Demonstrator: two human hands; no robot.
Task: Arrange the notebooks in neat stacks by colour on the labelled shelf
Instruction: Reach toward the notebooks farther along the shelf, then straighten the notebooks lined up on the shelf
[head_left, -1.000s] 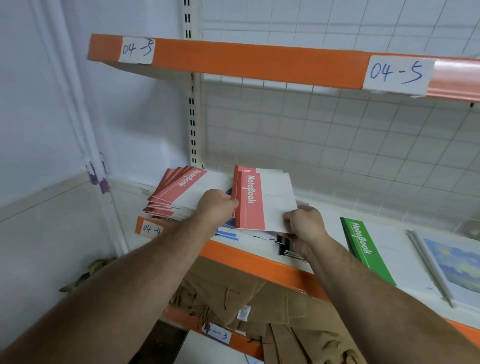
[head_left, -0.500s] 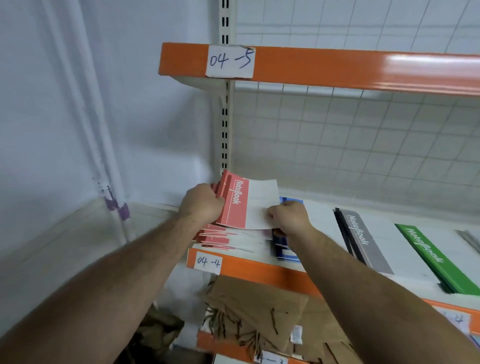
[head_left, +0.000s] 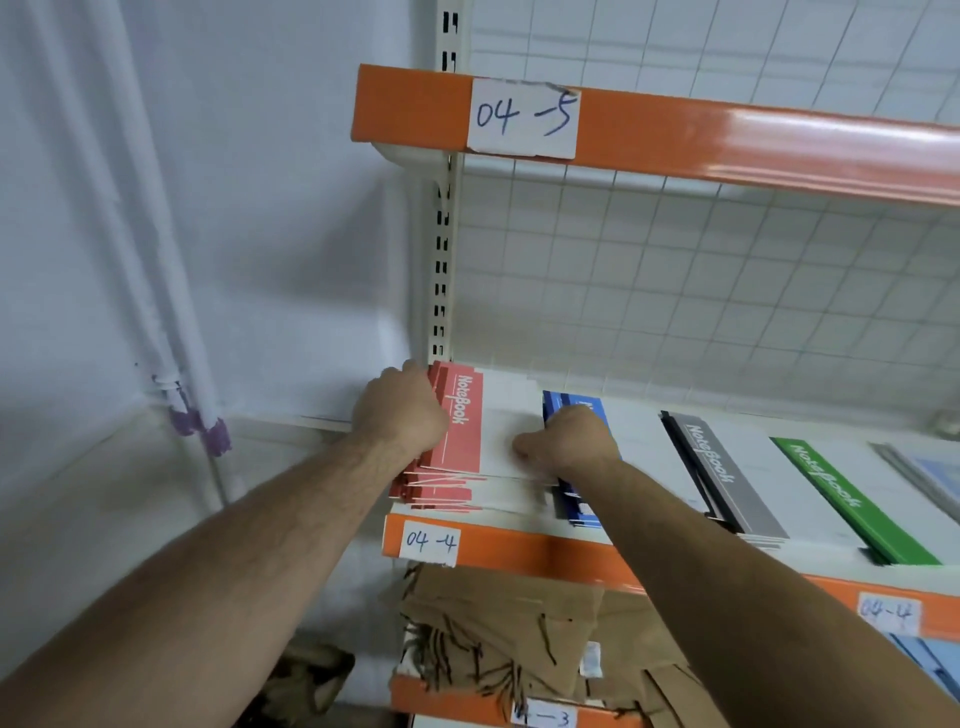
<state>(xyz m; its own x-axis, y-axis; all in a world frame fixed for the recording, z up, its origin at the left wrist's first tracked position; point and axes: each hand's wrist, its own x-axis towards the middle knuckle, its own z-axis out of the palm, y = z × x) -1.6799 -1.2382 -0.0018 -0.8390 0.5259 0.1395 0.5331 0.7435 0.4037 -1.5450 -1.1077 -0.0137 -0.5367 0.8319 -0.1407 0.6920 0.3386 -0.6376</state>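
A stack of red notebooks (head_left: 467, 431) lies at the left end of the shelf labelled 04-4 (head_left: 519, 545). My left hand (head_left: 402, 410) grips the stack's left edge, fingers curled round it. My right hand (head_left: 566, 441) grips its right edge, thumb on the white cover. The lower red notebooks fan out unevenly toward the front. Right of them lie a blue stack (head_left: 571, 410), partly hidden by my right hand, then a grey stack (head_left: 727, 478) and a green stack (head_left: 841, 499).
The orange shelf labelled 04-5 (head_left: 675, 140) hangs overhead. A wire grid backs the shelves. Brown paper bags (head_left: 493, 634) fill shelf 04-3 below. A wall with pipes (head_left: 171, 312) stands to the left. A light picture-covered item (head_left: 930, 478) lies at the far right.
Both hands lowered the held red notebooks onto the red stack at the shelf's left end. My view swung left, bringing the grey and green stacks further in.
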